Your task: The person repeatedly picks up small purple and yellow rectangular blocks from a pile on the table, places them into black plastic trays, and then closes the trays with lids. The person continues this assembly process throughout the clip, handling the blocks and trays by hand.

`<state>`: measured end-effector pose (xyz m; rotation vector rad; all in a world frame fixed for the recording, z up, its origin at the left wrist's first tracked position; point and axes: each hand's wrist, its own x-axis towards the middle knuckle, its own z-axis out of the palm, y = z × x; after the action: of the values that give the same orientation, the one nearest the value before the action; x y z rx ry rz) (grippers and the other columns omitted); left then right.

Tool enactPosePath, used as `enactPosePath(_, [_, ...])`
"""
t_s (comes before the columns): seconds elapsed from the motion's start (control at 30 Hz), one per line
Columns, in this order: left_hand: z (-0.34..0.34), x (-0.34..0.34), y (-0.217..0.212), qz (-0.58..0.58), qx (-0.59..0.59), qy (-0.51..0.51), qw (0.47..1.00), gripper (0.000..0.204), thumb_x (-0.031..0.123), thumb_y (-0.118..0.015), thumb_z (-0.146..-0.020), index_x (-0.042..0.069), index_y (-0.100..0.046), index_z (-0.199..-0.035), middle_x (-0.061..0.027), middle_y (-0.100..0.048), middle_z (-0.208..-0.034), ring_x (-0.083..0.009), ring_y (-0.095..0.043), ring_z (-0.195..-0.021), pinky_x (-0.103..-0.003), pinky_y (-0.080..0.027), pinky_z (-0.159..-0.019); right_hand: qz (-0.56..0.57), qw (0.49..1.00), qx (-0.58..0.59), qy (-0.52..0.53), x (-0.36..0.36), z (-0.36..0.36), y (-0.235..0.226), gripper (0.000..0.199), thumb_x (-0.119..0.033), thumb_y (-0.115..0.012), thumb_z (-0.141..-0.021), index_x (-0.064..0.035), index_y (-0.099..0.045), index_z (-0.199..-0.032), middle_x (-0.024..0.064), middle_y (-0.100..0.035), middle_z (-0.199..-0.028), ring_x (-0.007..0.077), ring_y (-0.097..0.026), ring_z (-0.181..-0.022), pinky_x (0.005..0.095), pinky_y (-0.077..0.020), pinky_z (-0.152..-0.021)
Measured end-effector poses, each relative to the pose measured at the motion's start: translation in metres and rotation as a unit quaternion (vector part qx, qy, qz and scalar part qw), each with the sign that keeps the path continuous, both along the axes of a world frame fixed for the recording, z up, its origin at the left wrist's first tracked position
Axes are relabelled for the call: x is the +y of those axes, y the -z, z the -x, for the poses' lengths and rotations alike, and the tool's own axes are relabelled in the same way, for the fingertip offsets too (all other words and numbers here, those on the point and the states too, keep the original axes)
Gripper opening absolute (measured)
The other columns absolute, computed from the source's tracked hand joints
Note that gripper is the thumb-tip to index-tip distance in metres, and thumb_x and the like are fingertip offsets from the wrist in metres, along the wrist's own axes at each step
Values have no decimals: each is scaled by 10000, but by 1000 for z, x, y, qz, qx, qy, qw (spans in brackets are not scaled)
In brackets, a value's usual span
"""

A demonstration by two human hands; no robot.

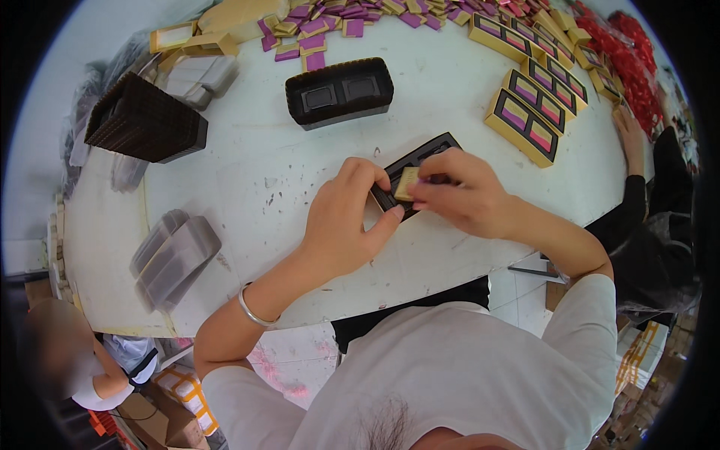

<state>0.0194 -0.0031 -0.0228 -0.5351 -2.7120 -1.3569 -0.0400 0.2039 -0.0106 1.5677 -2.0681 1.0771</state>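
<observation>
In front of me on the white table lies a shallow black tray with compartments, tilted diagonally. My left hand grips its near left end, the thumb and fingers on either side of the edge. My right hand is over the tray and pinches a small gold block by its edge. The block sits above or partly in a compartment; I cannot tell which. My right fingers hide part of the tray.
A black tray stack stands beyond my hands, another at left. Clear plastic covers lie at left. Filled gold boxes stand at right. Purple-and-gold pieces are heaped far off. Another person's hand rests at the right edge.
</observation>
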Motion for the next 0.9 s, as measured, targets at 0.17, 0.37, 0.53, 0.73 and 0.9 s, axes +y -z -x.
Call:
enactPosePath(0.17, [0, 2, -8, -20, -57, -17, 998, 299, 122, -672, -743, 66, -473, -960, -82, -503, -937, -236, -495, -580, -365, -394, -599, 106, 968, -104, 203, 28, 30, -11, 163, -14, -658, -827, -27, -577, -969, 96, -577, -887, 187, -540, -714, 279, -443, -601])
enactPosePath(0.37, [6, 0, -7, 11, -75, -10, 997, 404, 176, -700, -781, 83, -462, -1093, -55, -519, -1005, -176, -532, -688, -280, -440, -566, -143, 976, -16, 163, 21, 19, 5, 240, -54, -696, -749, -69, -554, -941, 76, -543, -983, 273, -578, -771, 353, -483, -626])
enactPosePath(0.53, [3, 4, -11, 89, 10, 8, 996, 602, 315, -775, -704, 84, -465, -1165, -99, -523, -1104, -257, -558, -844, -361, -448, -705, -132, 976, -95, 142, 26, 20, -6, 217, -52, -700, -745, -53, -568, -916, 78, -560, -980, 282, -577, -777, 349, -481, -639])
enactPosePath(0.73, [6, 9, -12, 182, 181, -22, 966, 730, 321, -795, -658, 67, -466, -1259, -112, -540, -1174, -292, -539, -987, -411, -394, -874, -19, 982, -71, 176, 34, 23, -4, 225, 6, -707, -718, -9, -583, -905, 112, -590, -985, 294, -587, -810, 340, -490, -675])
enactPosePath(0.9, [18, 14, -1, 142, 132, 5, 981, 632, 254, -777, -673, 53, -515, -1212, -116, -597, -1067, -297, -542, -997, -401, -397, -873, -74, 989, -26, 129, 30, 6, -5, 257, 0, -721, -705, -6, -612, -937, 123, -588, -924, 291, -574, -798, 346, -483, -655])
